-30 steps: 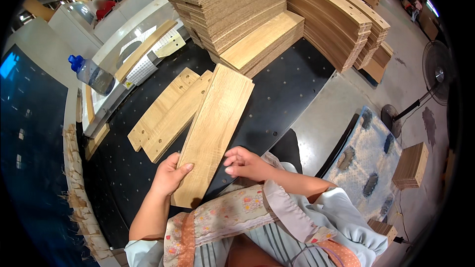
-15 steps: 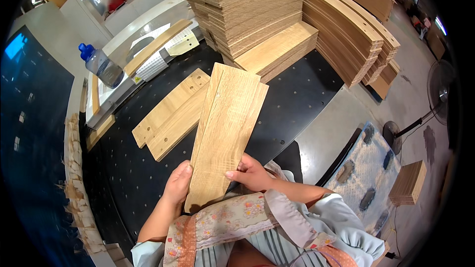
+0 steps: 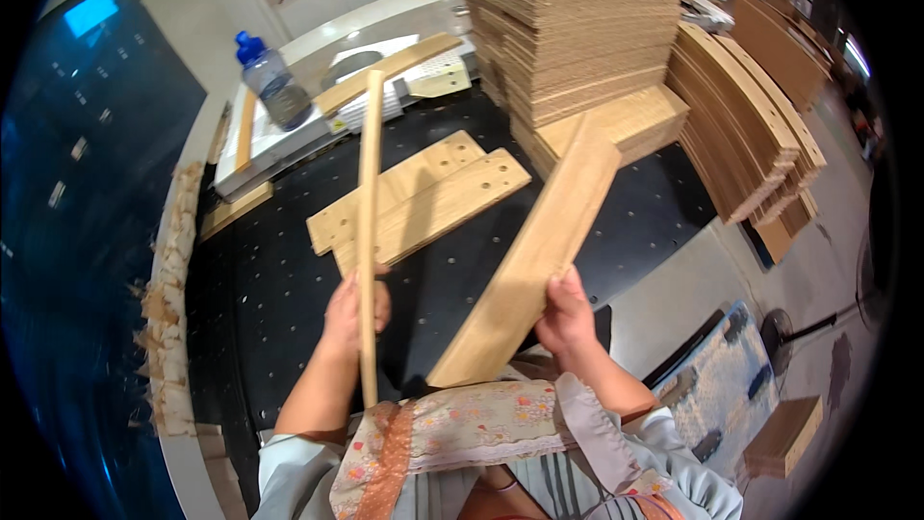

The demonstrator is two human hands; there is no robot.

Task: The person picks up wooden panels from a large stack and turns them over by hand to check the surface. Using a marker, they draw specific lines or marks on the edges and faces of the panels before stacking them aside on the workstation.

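Note:
My left hand [image 3: 354, 313] is closed round a wooden board [image 3: 370, 202] that stands edge-on to me, so only its narrow side shows. In my right hand [image 3: 566, 313] is a second wooden board [image 3: 529, 274], its broad face turned up and slanting away to the upper right. The two boards are apart, both above the black table [image 3: 279, 299]. Beyond the left one, drilled boards [image 3: 452, 202] with round holes lie overlapping on the table. My left fingers are partly hidden behind the edge-on board.
A tall stack of boards [image 3: 606, 39] stands at the far side, with curved stacked boards [image 3: 736, 125] to its right. Far left are a blue-capped bottle [image 3: 274, 87] and a white machine ledge [image 3: 289, 149]. A floor fan [image 3: 775, 327] stands at right.
The two boards, held together half a second ago, are now separated, one in each hand. The left one has turned onto its edge. My view has shifted, so the surroundings sit differently.

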